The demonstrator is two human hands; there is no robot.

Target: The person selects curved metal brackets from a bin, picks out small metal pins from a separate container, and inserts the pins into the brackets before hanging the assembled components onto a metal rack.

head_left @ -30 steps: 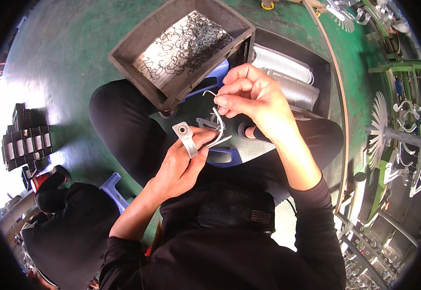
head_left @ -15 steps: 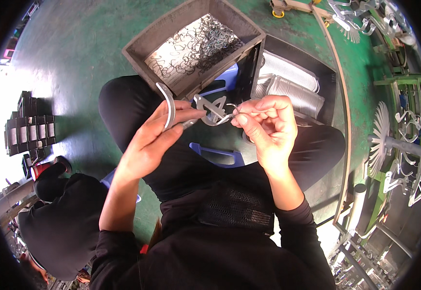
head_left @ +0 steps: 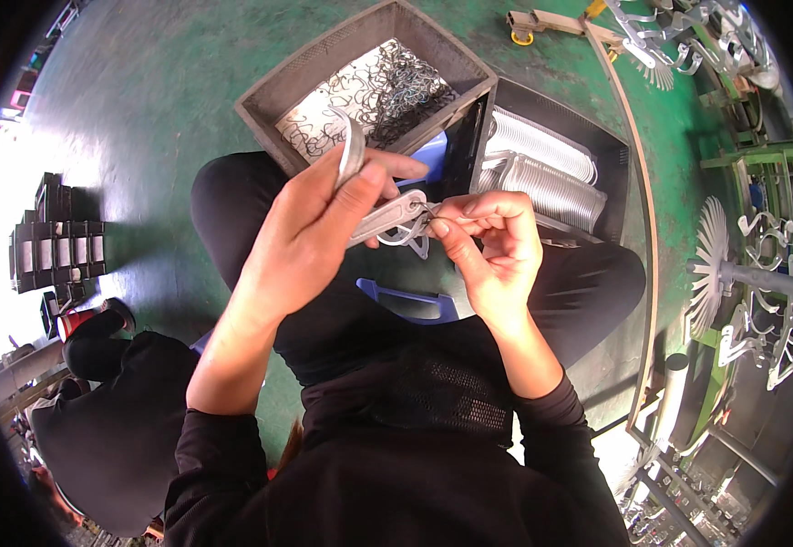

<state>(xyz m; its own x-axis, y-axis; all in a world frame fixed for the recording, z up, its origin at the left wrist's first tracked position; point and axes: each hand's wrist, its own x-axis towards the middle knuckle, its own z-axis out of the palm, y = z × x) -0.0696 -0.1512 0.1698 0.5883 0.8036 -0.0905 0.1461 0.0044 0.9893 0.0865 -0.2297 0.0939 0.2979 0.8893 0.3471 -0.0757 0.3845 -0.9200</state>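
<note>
My left hand point(head_left: 296, 242) is wrapped round a curved silver metal bracket point(head_left: 380, 220). One bent end rises between thumb and fingers, while a flat arm with a round holed tip points toward my right hand point(head_left: 497, 251). Fingers hide the middle, so I cannot tell if it is one piece. My right hand pinches a thin dark wire hook point(head_left: 428, 212) between thumb and fingertips, at the holed tip. Whether the wire passes through the hole is too small to tell. Both hands are above my lap, close together.
Beyond my knees stands a grey crate point(head_left: 264, 118) of loose wire hooks. To its right, a black crate point(head_left: 623, 178) holds stacked rows of curved silver parts. A blue stool point(head_left: 415, 305) shows below. Another person point(head_left: 109, 428) crouches at left; racks of hanging metal parts point(head_left: 770, 337) line the right.
My left hand has turned and moved right and slightly up, swinging the bracket so its holed tip faces the right hand. My right hand has shifted slightly left, still pinching the hook.
</note>
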